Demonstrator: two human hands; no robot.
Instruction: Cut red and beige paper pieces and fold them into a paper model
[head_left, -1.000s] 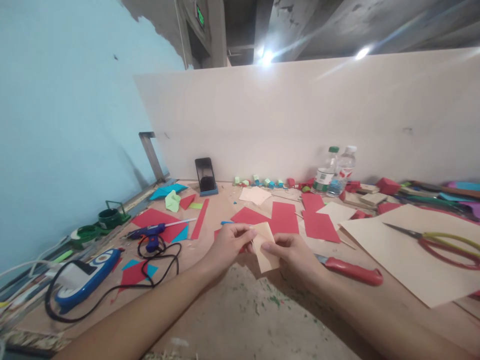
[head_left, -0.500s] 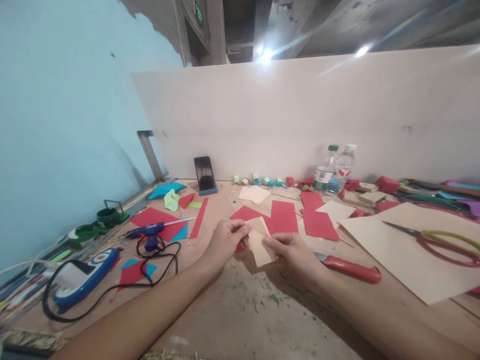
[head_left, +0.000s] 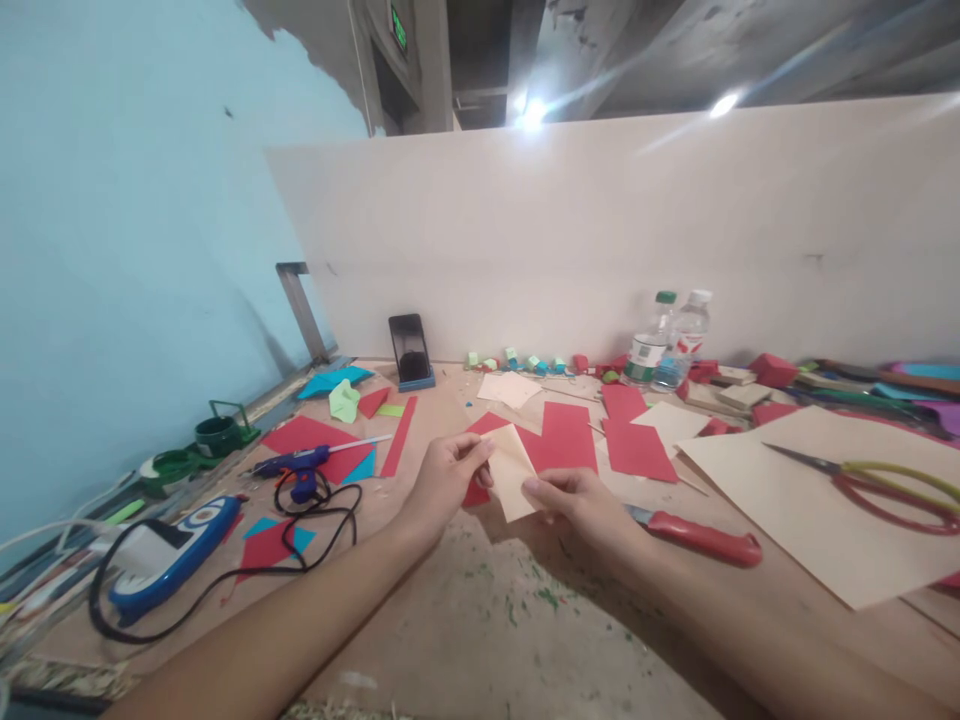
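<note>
Basically, lg. white panel (head_left: 525,220) runs across the back, bench (head_left: 420,640) in front of it, busy on both sides. Next down: lg. cream sheet (head_left: 825,520) flat at R, w/ scissors (head_left: 844,471) lying on top, tips pointing L. Several red sheets (head_left: 570,435) lie just beyond the hands, some overlapping. Glue gun (head_left: 296,460) on its side over at L, partly on red paper (head_left: 307,432). Red-handled knife (head_left: 705,540) lies just R of the R hand (head_left: 581,505), its blade end partly hidden behind it. L hand (head_left: 448,475) and R hand face each other mid-bench, w/ the cream card (head_left: 510,475) btwn them, tilted, held up off the bench AFAICT. Grip's narrow both sides: L thumb + fingers pinch its L edge, upper half; R thumb presses the face near the lower R edge, fingers mostly hidden. Vs. a sec ago, card + hands have shifted a touch L and farther from the body, pinch pts. approx. same; prob. a sm. reposition, no let-go, so still mid-handling. Can't tell if the card's folded. Smallest: green specks (head_left: 551,597) scattered nearer the body.
</note>
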